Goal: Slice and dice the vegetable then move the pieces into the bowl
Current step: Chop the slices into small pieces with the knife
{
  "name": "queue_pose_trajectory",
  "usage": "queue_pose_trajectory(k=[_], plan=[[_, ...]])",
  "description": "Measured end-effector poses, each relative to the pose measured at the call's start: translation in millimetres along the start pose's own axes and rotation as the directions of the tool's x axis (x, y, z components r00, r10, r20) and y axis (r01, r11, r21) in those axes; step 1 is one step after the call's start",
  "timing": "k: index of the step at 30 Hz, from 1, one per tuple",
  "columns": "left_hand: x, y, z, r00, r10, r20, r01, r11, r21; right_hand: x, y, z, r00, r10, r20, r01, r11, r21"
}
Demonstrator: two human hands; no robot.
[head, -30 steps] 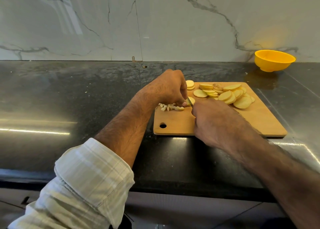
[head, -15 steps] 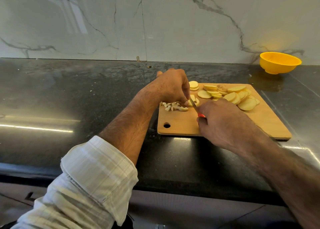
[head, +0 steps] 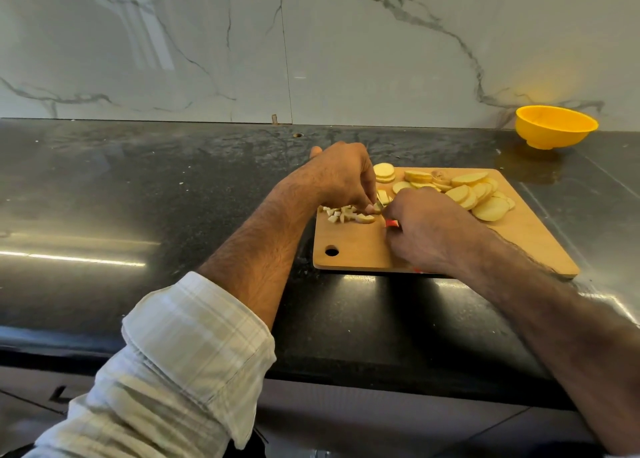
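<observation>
**Inspector:** Status of the hands?

**Assessor:** The left hand is curled over a cut slice at the near-left part of the cutting board, fingertips pinching it down. I judge this is to stop it sliding under the blade. The right hand has a closed grip round the knife's red handle; the blade itself is mostly hidden between the two hands.

**Inspector:** Location of the vegetable?

**Assessor:** Three groups, all on the board. A small pile of diced pieces lies just left of the hands. The overlapping round slices lie toward the far-right side, and a short stack sits at the far edge.

**Inspector:** And the bowl?

**Assessor:** The yellow bowl stands well apart on the dark worktop, against the marble wall. No pieces are visible in it.

**Inspector:** Progress?

**Assessor:** Slicing appears complete, dicing is early, and transfer has not begun.
</observation>
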State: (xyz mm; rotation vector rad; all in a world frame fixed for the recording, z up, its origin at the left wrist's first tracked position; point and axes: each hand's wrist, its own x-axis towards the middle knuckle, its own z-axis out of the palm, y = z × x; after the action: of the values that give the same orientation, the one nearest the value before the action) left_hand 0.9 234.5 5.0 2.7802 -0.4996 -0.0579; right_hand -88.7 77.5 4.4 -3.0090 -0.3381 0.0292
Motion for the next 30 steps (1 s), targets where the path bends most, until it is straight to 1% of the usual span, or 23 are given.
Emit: queue_pose_trajectory(k=[2, 4, 7, 11, 15, 20, 23, 26, 28, 30], plan=[[0.3, -2.0, 0.4, 1.0, 0.008, -0.006, -0.008, 1.0, 0.007, -5.7, 6.2, 1.0, 0.997, -0.01, -0.071, 0.012, 1.0, 0.017], [0.6, -3.9, 0.5, 1.0, 0.006, -0.005, -0.006, 1.0, 0.006, -13.3, 9.9, 0.1, 0.994, -0.027, -0.107, 0.029, 0.999, 0.021], [1.3, -4.6, -0.5, 1.0, 0.013, -0.006, -0.013, 1.0, 0.014, -19.5, 8.4, -2.1, 0.996, -0.038, -0.079, 0.039, 0.999, 0.005], [1.6, -5.5, -1.4, 1.0, 0.001, -0.005, -0.001, 1.0, 0.014, -20.3, 0.6, -0.5, 0.999, -0.042, -0.004, 0.042, 0.999, -0.005], [2.0, -4.0, -0.7, 1.0, -0.009, 0.002, 0.009, 1.0, -0.001, -13.4, -1.0, -1.1, 0.999, 0.008, 0.05, -0.007, 1.0, -0.017], [1.5, -4.2, -1.9, 1.0, -0.006, 0.007, 0.006, 1.0, -0.018, 1.8, -6.1, -0.5, 0.999, 0.0, 0.051, 0.001, 1.0, -0.019], [0.2, -5.0, -2.2, 1.0, 0.006, 0.013, -0.005, 1.0, -0.03, 3.2, 3.4, 2.1, 1.0, -0.028, 0.01, 0.027, 0.999, 0.039], [-2.0, -8.5, -4.5, 0.999, 0.039, 0.027, -0.036, 0.995, -0.09, -4.1, 27.3, 1.4, 0.992, -0.043, -0.118, 0.056, 0.993, 0.108], [-3.2, -12.6, -7.4, 0.998, 0.062, 0.001, -0.061, 0.982, -0.179, -9.0, 42.5, -2.6, 0.986, 0.009, -0.168, 0.009, 0.994, 0.105], [-2.6, -15.7, -9.9, 0.996, 0.066, -0.067, -0.079, 0.971, -0.226, -9.8, 52.5, -3.6, 0.985, 0.037, -0.171, -0.025, 0.997, 0.073]])
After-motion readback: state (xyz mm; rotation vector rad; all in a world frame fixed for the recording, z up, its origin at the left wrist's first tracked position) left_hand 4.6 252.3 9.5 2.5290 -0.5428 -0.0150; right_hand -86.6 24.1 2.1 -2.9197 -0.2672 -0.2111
